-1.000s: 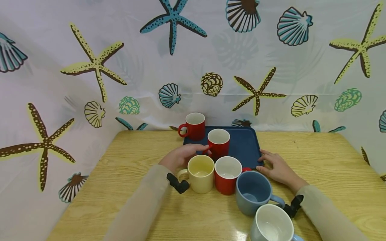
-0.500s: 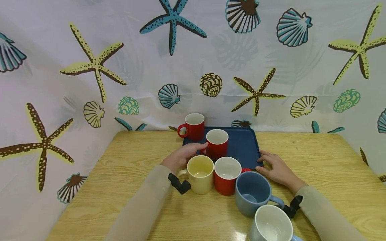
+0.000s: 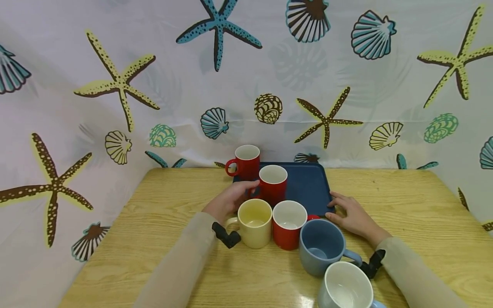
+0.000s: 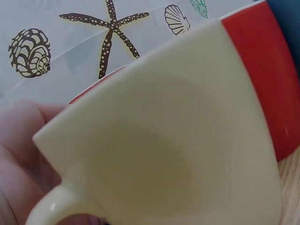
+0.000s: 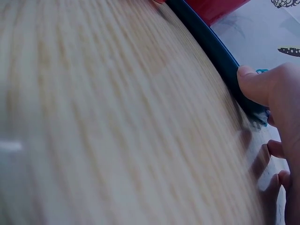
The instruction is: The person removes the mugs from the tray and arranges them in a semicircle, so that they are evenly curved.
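My left hand [image 3: 230, 200] holds the handle side of a red mug [image 3: 276, 192] with a white inside, upright on the left part of a dark blue tray [image 3: 307, 184]. A cream mug [image 3: 254, 231] in front hides part of this hand, and fills most of the left wrist view. At the tray's front right corner my right hand [image 3: 353, 217] rests with fingers spread. Its thumb [image 5: 253, 84] touches the rim in the right wrist view. Another red mug [image 3: 248, 168] stands at the tray's back left corner, handle to the left.
Before the tray, the cream mug and a third red mug [image 3: 286, 237] stand side by side. A blue mug [image 3: 317, 259] and a white mug with a light blue handle [image 3: 344, 295] follow toward the front right. A patterned cloth [image 3: 173, 85] hangs behind the wooden table [image 3: 161, 214].
The red mug in my left hand has shifted slightly left across the tray, nearer the back red mug. My right hand stays at the tray corner. The view has drifted slightly.
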A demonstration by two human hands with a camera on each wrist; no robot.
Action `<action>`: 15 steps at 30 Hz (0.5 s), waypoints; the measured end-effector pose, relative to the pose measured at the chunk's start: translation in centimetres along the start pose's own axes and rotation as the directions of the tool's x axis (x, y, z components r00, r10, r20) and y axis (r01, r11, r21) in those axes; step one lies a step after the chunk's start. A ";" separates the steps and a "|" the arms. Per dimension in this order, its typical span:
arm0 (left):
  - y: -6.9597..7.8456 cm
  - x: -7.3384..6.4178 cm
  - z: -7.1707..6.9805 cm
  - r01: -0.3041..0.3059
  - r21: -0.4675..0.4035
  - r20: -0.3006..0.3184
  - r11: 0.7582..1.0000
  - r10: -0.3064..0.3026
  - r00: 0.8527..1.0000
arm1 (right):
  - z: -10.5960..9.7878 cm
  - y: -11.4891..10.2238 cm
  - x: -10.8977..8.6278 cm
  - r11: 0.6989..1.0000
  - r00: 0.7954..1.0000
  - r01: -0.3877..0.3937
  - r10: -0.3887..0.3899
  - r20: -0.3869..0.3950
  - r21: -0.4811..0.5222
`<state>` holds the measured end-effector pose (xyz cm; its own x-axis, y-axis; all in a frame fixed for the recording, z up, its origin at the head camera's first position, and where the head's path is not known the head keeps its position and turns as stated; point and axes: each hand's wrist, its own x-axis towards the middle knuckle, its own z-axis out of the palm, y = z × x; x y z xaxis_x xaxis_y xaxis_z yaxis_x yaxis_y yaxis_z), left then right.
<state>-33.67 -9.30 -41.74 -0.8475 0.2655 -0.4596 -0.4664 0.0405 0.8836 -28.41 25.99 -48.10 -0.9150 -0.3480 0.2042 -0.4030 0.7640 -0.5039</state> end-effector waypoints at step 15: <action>-0.4 -0.9 -1.9 -0.072 0.113 0.006 0.991 0.072 0.997 | 0.1 -0.1 0.0 1.000 1.000 0.000 0.000 0.004 -0.001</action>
<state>-33.21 -11.42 -41.88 -0.8774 0.2733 -0.3943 -0.3726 0.1296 0.9189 -28.36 25.87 -48.10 -0.9149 -0.3502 0.2008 -0.4030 0.7644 -0.5032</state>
